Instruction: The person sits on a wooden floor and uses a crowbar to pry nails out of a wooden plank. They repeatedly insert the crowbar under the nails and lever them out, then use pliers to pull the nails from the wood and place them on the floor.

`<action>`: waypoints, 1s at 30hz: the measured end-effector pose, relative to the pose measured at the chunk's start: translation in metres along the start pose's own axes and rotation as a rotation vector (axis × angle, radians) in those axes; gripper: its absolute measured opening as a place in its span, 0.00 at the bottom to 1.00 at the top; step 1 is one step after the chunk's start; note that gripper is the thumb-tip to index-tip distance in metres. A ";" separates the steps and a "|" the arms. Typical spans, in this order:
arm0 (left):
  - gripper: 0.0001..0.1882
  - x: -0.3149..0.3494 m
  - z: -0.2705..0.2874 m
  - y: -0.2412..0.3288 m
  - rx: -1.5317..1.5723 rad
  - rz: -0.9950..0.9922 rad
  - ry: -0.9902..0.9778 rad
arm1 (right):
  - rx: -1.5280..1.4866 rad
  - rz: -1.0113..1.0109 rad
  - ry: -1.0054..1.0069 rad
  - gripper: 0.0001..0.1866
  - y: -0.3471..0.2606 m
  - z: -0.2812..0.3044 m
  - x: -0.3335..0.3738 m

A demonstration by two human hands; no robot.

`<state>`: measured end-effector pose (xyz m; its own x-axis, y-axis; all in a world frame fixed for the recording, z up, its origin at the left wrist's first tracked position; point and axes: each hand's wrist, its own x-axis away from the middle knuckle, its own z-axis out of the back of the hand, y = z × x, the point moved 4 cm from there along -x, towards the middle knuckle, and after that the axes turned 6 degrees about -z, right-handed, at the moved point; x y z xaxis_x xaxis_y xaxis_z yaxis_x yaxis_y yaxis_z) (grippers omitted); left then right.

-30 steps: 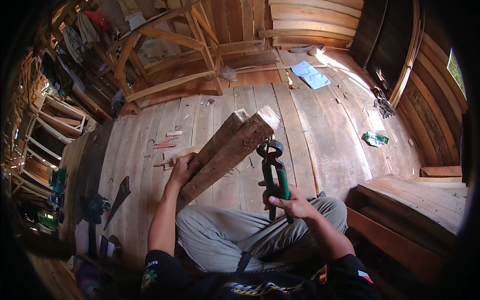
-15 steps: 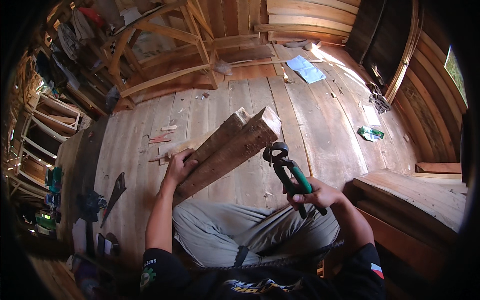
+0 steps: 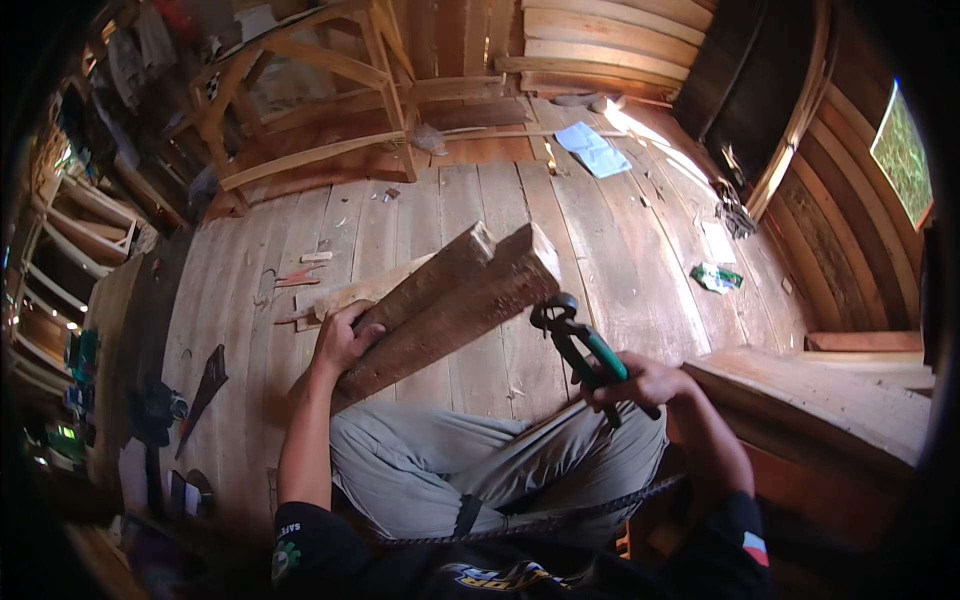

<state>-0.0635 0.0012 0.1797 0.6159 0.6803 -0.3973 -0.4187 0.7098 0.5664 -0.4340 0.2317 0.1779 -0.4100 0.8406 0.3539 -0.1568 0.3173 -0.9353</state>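
Left grip (image 3: 342, 340) closed around two stacked wooden beams (image 3: 450, 305), right grip (image 3: 640, 382) around one pair of green-handled pincers (image 3: 582, 345).

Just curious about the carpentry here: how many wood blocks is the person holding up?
2. Both lie side by side, tilted up, in the left hand: the near block by the pincers in the right hand, the far block behind it. More could be hidden beneath.
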 end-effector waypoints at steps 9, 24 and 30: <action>0.38 0.040 0.018 0.001 -0.127 -0.175 0.224 | 0.136 0.056 0.224 0.20 0.018 -0.048 -0.015; 0.43 0.043 0.054 -0.005 0.239 0.002 -0.007 | -0.161 0.286 -0.098 0.29 -0.020 -0.126 -0.034; 0.43 0.037 0.050 0.013 0.398 0.089 -0.073 | -0.170 0.400 -0.107 0.27 -0.011 -0.131 -0.039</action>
<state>-0.0129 0.0268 0.2083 0.6408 0.7109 -0.2898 -0.1907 0.5131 0.8369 -0.2986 0.2531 0.1744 -0.5005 0.8645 -0.0463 0.1798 0.0515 -0.9823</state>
